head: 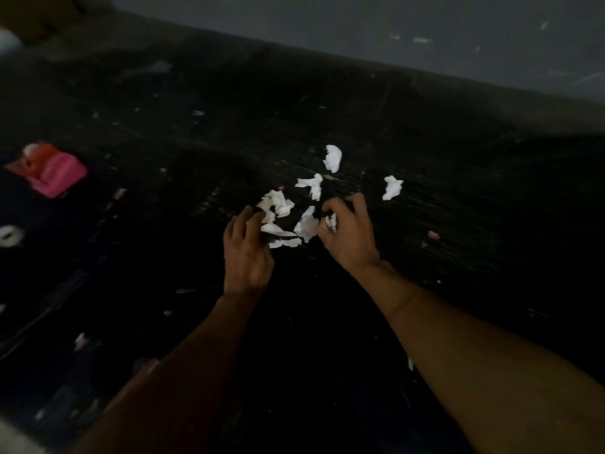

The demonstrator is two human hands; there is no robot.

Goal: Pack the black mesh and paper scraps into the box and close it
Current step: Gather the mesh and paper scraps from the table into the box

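Observation:
A wide black mesh (425, 152) is spread over the floor and fills most of the dim, blurred view. Several white crumpled paper scraps (307, 224) lie on it in a loose cluster near the middle, with outlying scraps (333, 157) farther off and one scrap (392, 187) to the right. My left hand (246, 249) rests palm down at the cluster's left edge, its fingers touching a scrap. My right hand (347, 234) is curled at the cluster's right side, with a white scrap pinched in its fingers. No box is clearly in view.
A pink and orange object (54, 170) lies on the mesh at the left. Small white and pinkish bits are scattered over the dark surface. A grey floor strip (425, 24) runs along the far edge. A brownish shape (39, 14) sits in the top left corner.

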